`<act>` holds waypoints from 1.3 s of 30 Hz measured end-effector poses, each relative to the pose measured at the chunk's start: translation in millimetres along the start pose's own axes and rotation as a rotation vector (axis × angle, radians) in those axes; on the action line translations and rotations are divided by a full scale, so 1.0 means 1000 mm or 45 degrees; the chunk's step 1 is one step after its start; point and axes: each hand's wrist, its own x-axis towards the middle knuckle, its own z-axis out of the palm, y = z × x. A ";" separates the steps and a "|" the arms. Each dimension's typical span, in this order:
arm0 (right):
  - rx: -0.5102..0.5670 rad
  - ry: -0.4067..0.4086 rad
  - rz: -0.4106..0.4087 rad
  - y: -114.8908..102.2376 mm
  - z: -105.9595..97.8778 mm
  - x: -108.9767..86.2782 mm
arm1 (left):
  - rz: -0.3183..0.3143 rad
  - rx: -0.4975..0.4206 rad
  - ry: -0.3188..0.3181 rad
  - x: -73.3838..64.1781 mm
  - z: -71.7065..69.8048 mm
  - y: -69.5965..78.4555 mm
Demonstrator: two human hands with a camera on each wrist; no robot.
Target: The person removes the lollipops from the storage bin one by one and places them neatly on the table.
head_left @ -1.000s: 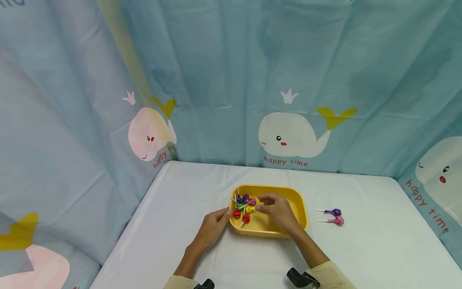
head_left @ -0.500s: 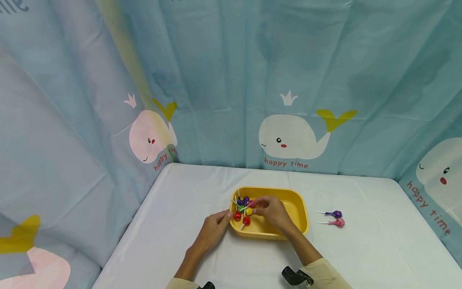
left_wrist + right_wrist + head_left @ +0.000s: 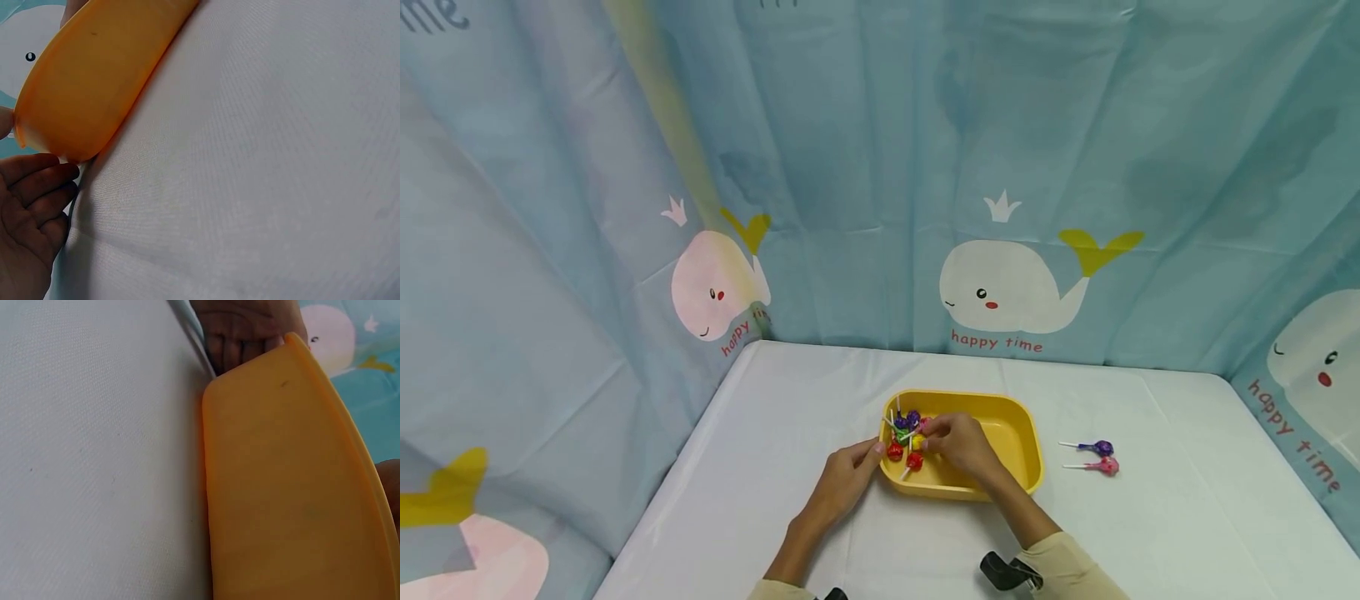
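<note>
A yellow plastic tray point(image 3: 958, 493) lies on the white-covered table. Its left end holds several wrapped lollipops: a red one point(image 3: 914, 462), a yellow one point(image 3: 918, 442), plus pink, green and purple ones. My left hand point(image 3: 844, 477) holds the tray's left end, thumb at the rim; in the left wrist view its fingers point(image 3: 47, 181) meet the outer wall. My right hand point(image 3: 962, 443) reaches into the tray from the right, thumb and forefinger at the yellow and pink lollipops. Whether they pinch one is hidden. Only a bit of this hand point(image 3: 389, 487) shows behind the rim in the right wrist view.
To the right of the tray a purple lollipop point(image 3: 1102, 448) and a pink lollipop point(image 3: 1108, 467) lie side by side on the cloth, sticks pointing left. Behind the table hangs a blue curtain point(image 3: 865, 283) printed with whales. Another sheet of it stands along the left side.
My right hand has moved a little left, its fingertips coming down and closer together at the yellow and pink lollipops. The left hand stays at the tray's end.
</note>
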 end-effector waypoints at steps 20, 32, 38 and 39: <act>-0.142 -0.194 -0.063 0.000 -0.001 -0.004 | 0.010 -0.004 0.004 0.000 0.001 0.002; -0.115 -0.046 -0.008 0.000 -0.010 -0.010 | -0.012 0.004 0.011 -0.001 0.002 0.002; -0.070 0.059 0.030 0.004 -0.019 -0.013 | -0.005 0.018 0.015 0.000 0.001 0.003; -0.061 0.083 0.042 0.004 -0.020 -0.013 | -0.003 0.021 0.016 0.000 0.001 0.003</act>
